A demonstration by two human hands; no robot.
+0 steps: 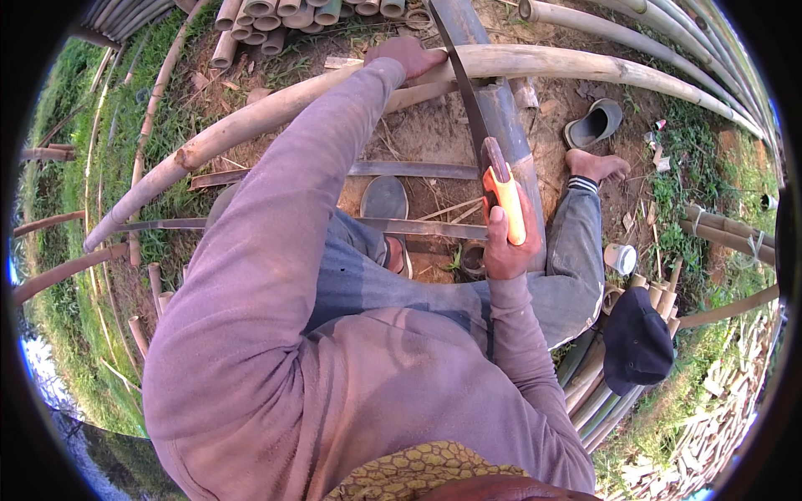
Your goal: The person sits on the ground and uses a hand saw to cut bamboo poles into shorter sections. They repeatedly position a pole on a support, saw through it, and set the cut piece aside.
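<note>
A long pale bamboo pole [568, 63] runs crosswise in front of me, curving from the left to the far right. My left hand [407, 57] is closed over it, the thumb pointing toward the saw blade. Just right of that hand, the dark blade of a handsaw [469, 96] lies across the pole, touching or nearly touching it; the depth of any cut cannot be made out. My right hand [510, 238] is wrapped round the saw's orange handle, nearer to my body. Under the pole stands a thick grey bamboo beam [510, 125].
Cut bamboo tubes [276, 21] are stacked at the far left. Two flat crossbars, including a near bar [426, 227], span the frame before my legs. A loose clog [593, 123] lies beside my bare right foot. At right are a white cup [620, 258] and a dark cap [637, 342].
</note>
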